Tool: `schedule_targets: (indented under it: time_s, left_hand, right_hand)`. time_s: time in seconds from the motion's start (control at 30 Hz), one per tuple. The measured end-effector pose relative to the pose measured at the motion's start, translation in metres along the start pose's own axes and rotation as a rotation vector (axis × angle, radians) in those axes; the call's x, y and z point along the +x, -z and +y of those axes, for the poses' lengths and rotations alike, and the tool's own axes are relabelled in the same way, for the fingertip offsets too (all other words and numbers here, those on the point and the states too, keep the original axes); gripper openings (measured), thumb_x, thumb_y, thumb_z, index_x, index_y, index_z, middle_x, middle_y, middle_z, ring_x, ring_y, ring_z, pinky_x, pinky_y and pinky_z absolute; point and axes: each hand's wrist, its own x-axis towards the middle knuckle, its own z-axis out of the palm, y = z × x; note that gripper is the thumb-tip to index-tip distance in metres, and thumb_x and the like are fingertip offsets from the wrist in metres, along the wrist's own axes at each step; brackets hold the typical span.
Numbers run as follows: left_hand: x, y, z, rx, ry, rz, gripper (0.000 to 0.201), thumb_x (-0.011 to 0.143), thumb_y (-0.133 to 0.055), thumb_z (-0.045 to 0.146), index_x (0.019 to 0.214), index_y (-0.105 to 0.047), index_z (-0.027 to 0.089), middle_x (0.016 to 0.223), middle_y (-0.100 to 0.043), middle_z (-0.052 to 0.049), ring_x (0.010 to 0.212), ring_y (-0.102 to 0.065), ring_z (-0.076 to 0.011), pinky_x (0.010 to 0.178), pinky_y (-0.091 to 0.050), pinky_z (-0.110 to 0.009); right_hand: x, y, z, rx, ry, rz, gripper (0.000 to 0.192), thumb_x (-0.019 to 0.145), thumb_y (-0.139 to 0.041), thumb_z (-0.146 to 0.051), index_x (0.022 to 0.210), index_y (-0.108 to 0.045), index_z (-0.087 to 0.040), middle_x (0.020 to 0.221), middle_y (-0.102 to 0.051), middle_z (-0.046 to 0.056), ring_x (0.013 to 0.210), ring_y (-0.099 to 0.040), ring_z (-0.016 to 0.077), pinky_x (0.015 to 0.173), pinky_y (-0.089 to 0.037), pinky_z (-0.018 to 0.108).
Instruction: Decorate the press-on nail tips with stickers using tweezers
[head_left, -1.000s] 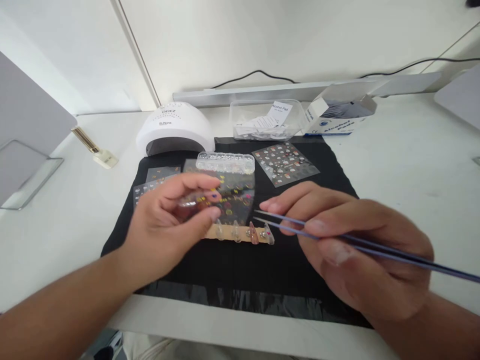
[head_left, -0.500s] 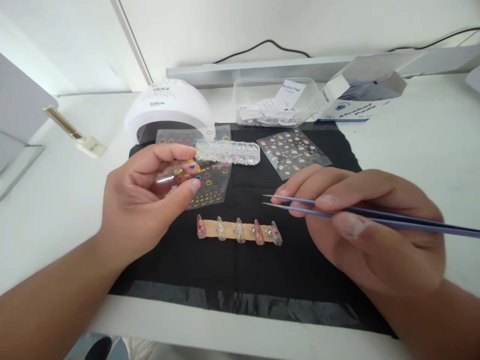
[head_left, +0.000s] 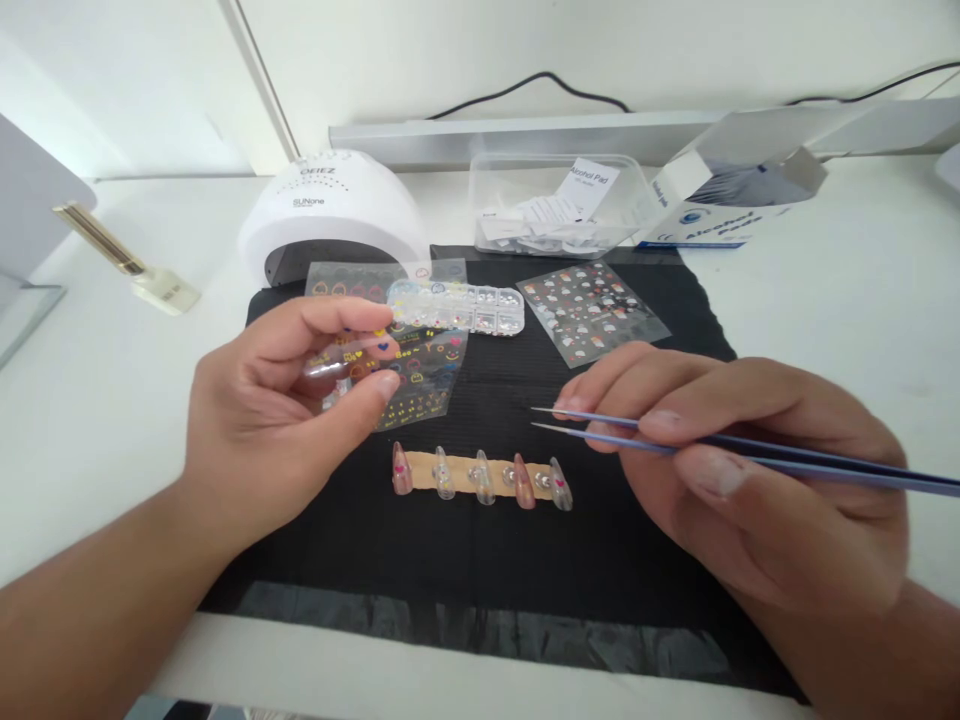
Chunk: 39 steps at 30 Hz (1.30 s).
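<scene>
My left hand [head_left: 289, 410] pinches a clear sticker sheet [head_left: 412, 375] with small coloured hearts and smileys, holding it above the black mat [head_left: 480, 560]. In my right hand [head_left: 742, 480] are blue tweezers [head_left: 675, 440], tips slightly apart and pointing left, a little above and to the right of a tan strip [head_left: 480, 475] carrying several clear decorated false nails. The strip lies flat on the mat between my two hands.
A white nail lamp [head_left: 334, 210] stands at the mat's back left. A clear compartment box of gems [head_left: 457, 307], another sticker sheet [head_left: 592, 310], a clear tub of alcohol pads [head_left: 555, 205] and an open pad carton [head_left: 727, 195] lie behind. A gold-capped bottle [head_left: 127, 262] lies far left.
My left hand lifted the sticker sheet off the nail strip and moved it left and back, uncovering the nails. The right hand with the tweezers stayed roughly in place.
</scene>
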Motion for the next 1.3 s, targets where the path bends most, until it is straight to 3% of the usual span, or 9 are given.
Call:
schedule_targets:
  time_s: [0.27, 0.7, 0.93, 1.1, 1.3]
  left_hand:
    - [0.001, 0.002, 0.002, -0.009, -0.062, 0.017, 0.038, 0.082, -0.082, 0.002, 0.112, -0.08, 0.025, 0.098, -0.08, 0.002, 0.087, -0.077, -0.0116, 0.074, -0.063, -0.011]
    - [0.001, 0.002, 0.003, 0.029, -0.038, -0.01, 0.037, 0.082, -0.082, 0.005, 0.111, -0.08, 0.028, 0.103, -0.081, 0.002, 0.09, -0.077, -0.014, 0.078, -0.064, -0.017]
    - [0.002, 0.002, 0.005, 0.022, -0.033, -0.03, 0.033, 0.085, -0.079, 0.005, 0.112, -0.079, 0.026, 0.104, -0.08, 0.003, 0.088, -0.075, -0.0099, 0.074, -0.061, -0.01]
    - [0.002, -0.002, 0.008, 0.076, 0.007, -0.022, 0.031, 0.081, -0.08, 0.004, 0.106, -0.08, 0.023, 0.095, -0.08, 0.001, 0.085, -0.078, -0.015, 0.074, -0.065, -0.018]
    - [-0.006, -0.01, 0.019, -0.155, 0.139, -0.116, 0.032, 0.079, -0.081, 0.004, 0.101, -0.081, 0.027, 0.09, -0.079, 0.002, 0.073, -0.076, -0.0104, 0.065, -0.063, -0.012]
  right_hand:
    - [0.005, -0.003, -0.005, -0.123, 0.025, -0.187, 0.016, 0.094, -0.068, -0.017, 0.103, -0.081, -0.024, 0.073, -0.076, 0.005, 0.072, -0.071, 0.0226, 0.075, -0.061, 0.044]
    - [0.007, -0.004, -0.005, -0.153, 0.043, -0.219, 0.018, 0.092, -0.068, -0.013, 0.101, -0.079, -0.024, 0.071, -0.077, 0.005, 0.073, -0.071, 0.0225, 0.077, -0.061, 0.044]
    - [0.009, -0.004, -0.005, -0.171, 0.035, -0.215, 0.014, 0.093, -0.067, -0.014, 0.099, -0.078, -0.022, 0.071, -0.078, 0.004, 0.071, -0.071, 0.0214, 0.078, -0.06, 0.043]
    - [0.007, -0.004, -0.006, -0.138, 0.062, -0.207, 0.015, 0.094, -0.067, -0.016, 0.102, -0.079, -0.022, 0.073, -0.078, 0.004, 0.072, -0.071, 0.0203, 0.079, -0.06, 0.042]
    - [0.0, -0.002, -0.023, -0.102, 0.104, -0.116, 0.015, 0.097, -0.067, -0.024, 0.106, -0.079, -0.025, 0.082, -0.08, 0.003, 0.075, -0.075, 0.0196, 0.094, -0.059, 0.042]
